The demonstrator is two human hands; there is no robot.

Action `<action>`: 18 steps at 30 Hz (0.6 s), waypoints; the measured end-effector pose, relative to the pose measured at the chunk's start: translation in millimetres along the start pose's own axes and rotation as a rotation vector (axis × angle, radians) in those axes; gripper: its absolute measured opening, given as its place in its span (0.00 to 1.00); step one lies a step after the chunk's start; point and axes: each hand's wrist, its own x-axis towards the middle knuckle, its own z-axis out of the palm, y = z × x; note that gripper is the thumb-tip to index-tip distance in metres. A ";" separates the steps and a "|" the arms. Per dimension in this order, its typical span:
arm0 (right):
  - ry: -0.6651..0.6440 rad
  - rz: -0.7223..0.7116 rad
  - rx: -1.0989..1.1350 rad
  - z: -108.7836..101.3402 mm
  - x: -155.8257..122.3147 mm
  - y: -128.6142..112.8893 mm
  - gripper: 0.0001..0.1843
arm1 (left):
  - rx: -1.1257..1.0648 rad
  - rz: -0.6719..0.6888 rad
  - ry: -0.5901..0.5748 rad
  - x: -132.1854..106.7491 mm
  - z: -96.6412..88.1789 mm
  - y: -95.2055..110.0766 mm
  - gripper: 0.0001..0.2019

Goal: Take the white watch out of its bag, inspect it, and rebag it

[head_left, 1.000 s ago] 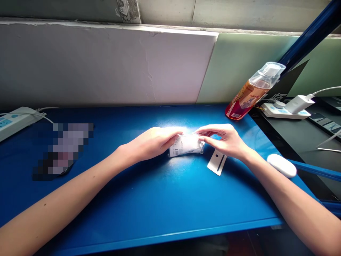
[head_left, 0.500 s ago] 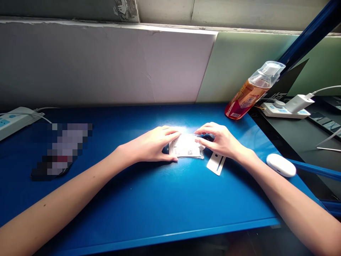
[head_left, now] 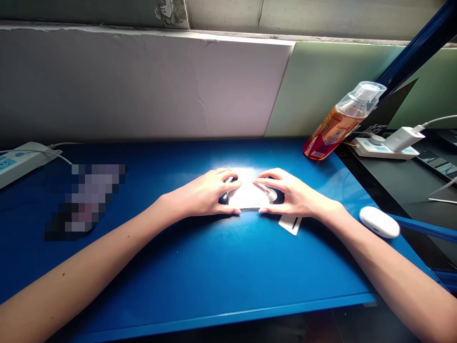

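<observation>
A small flat packet [head_left: 249, 196] lies on the blue table between my hands. It looks like white paper or card in clear plastic, and strong glare washes out its print. My left hand [head_left: 210, 194] grips its left end, fingers at the far edge and thumb at the near corner. On the opposite end my right hand [head_left: 291, 193] holds it the same way, with crinkled plastic showing inside the curve of the fingers. A white card with a dark slot [head_left: 291, 224] lies partly hidden under my right hand.
An orange spray bottle with a clear cap [head_left: 342, 121] leans at the back right. A white rounded case [head_left: 379, 222] sits near the right edge. Power strips stand at the left [head_left: 21, 162] and right [head_left: 385, 148]. A blurred-out item [head_left: 94, 195] lies at the left.
My right hand has shifted its hold: the thumb moved from the packet's top down to its near right corner, and the fingers moved left along the far edge. The left hand has barely moved.
</observation>
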 end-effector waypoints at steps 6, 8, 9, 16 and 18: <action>-0.017 0.048 0.002 1.4 0.0 1.5 0.37 | 0.018 -0.039 -0.060 1.1 -6.2 3.0 0.33; -0.021 0.055 0.002 1.1 0.3 1.4 0.37 | 0.028 -0.076 -0.113 1.6 -12.4 4.9 0.35; -0.022 0.058 0.004 0.9 0.6 1.1 0.37 | 0.035 -0.101 -0.138 1.6 -15.7 5.5 0.36; -0.031 0.088 0.040 -1.2 2.3 -2.1 0.37 | 0.047 -0.215 -0.211 -0.7 -25.0 3.6 0.37; -0.042 0.096 0.040 -1.8 2.3 -2.3 0.37 | 0.038 -0.216 -0.210 -0.5 -24.5 3.1 0.38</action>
